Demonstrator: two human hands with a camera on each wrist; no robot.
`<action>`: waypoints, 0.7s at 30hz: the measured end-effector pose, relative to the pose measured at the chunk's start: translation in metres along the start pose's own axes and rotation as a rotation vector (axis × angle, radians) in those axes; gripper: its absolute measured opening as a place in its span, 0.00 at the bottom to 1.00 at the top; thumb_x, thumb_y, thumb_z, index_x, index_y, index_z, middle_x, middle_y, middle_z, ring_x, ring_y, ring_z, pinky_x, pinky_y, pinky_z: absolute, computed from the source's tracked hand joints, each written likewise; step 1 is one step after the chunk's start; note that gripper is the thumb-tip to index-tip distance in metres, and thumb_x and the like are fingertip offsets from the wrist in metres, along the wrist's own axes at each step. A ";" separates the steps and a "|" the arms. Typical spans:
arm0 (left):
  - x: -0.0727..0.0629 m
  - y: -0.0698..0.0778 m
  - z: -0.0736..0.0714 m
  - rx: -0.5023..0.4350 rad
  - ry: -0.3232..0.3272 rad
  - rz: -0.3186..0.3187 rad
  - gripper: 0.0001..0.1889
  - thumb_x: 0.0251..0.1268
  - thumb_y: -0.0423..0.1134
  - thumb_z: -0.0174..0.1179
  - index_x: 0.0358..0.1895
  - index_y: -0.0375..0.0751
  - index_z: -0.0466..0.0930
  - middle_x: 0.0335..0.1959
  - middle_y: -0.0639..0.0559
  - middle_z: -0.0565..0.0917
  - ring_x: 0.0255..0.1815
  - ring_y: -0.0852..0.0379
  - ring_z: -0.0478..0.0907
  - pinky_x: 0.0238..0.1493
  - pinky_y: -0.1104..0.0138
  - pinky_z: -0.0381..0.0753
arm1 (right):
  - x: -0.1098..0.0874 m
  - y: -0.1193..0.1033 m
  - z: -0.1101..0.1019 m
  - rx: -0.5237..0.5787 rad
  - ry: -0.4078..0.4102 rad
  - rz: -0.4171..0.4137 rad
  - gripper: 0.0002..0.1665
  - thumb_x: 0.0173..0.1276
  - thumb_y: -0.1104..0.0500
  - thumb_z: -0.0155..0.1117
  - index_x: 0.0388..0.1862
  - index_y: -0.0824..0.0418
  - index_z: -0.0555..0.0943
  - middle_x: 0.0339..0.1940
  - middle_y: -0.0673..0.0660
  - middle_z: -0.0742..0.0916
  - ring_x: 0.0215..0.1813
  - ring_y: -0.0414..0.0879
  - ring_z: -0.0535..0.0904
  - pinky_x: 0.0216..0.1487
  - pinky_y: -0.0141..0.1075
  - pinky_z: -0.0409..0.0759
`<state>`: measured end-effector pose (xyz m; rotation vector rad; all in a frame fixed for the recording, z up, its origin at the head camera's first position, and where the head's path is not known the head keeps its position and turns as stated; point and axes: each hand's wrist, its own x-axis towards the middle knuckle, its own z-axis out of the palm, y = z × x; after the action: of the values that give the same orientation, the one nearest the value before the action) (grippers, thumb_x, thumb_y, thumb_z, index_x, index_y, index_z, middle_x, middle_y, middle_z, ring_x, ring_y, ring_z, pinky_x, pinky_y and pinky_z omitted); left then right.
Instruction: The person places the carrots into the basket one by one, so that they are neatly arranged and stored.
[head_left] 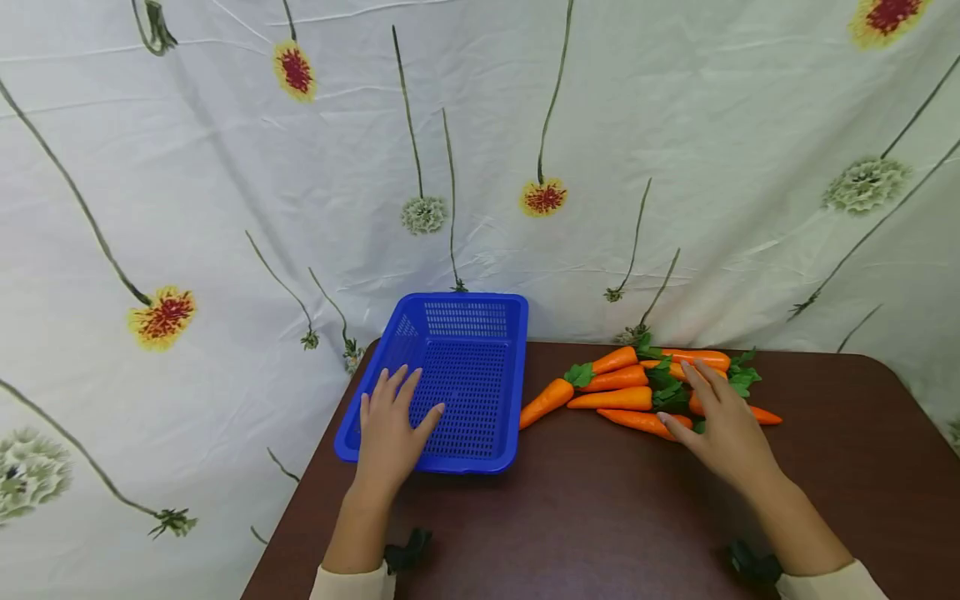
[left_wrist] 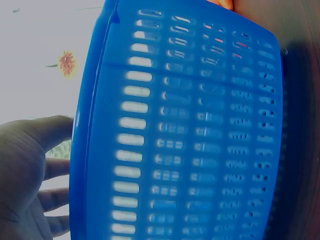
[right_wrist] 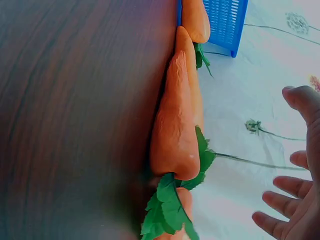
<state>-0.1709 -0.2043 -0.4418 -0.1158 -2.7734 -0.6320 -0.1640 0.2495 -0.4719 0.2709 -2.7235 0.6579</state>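
Observation:
A blue plastic basket with slotted sides stands at the table's left. Over its near left part my left hand is held with fingers spread, holding nothing; in the left wrist view that hand shows beyond the basket's rim. Right of the basket lies a loose pile of orange carrots with green leafy tops. Above the pile's right side my right hand hovers, fingers apart, and covers part of some carrots. The right wrist view shows a carrot lying apart from the hand.
The dark brown table extends in front of the basket and carrots. Right behind it hangs a white cloth printed with flowers. Dark straps sit at both wrists.

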 end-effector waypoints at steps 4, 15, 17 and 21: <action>-0.006 -0.010 -0.006 -0.019 0.055 -0.036 0.39 0.68 0.54 0.64 0.78 0.44 0.61 0.76 0.39 0.66 0.81 0.34 0.52 0.75 0.30 0.45 | -0.002 0.003 0.000 0.059 -0.005 0.010 0.46 0.65 0.48 0.73 0.76 0.63 0.65 0.70 0.72 0.71 0.63 0.72 0.72 0.54 0.68 0.74; -0.024 -0.034 -0.010 -0.095 0.219 -0.125 0.36 0.68 0.45 0.65 0.75 0.36 0.65 0.73 0.36 0.70 0.79 0.32 0.55 0.73 0.32 0.50 | -0.009 0.014 0.011 0.095 -0.096 0.069 0.37 0.70 0.49 0.69 0.71 0.66 0.71 0.64 0.70 0.75 0.58 0.68 0.75 0.52 0.65 0.76; -0.027 -0.038 -0.009 -0.137 0.257 -0.136 0.35 0.68 0.44 0.65 0.74 0.35 0.66 0.71 0.35 0.70 0.76 0.32 0.59 0.72 0.34 0.54 | -0.010 0.016 0.014 0.099 -0.100 0.076 0.36 0.70 0.50 0.69 0.70 0.67 0.72 0.63 0.70 0.75 0.59 0.69 0.74 0.53 0.66 0.75; -0.033 -0.047 -0.004 -0.233 0.336 -0.175 0.34 0.66 0.41 0.67 0.73 0.36 0.68 0.71 0.35 0.70 0.73 0.33 0.63 0.69 0.37 0.61 | -0.012 0.020 0.017 0.114 -0.113 0.087 0.35 0.70 0.50 0.69 0.69 0.67 0.73 0.65 0.71 0.74 0.62 0.69 0.72 0.56 0.67 0.73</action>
<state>-0.1451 -0.2493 -0.4675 0.1716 -2.3956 -0.9244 -0.1625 0.2602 -0.4988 0.2241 -2.8226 0.8482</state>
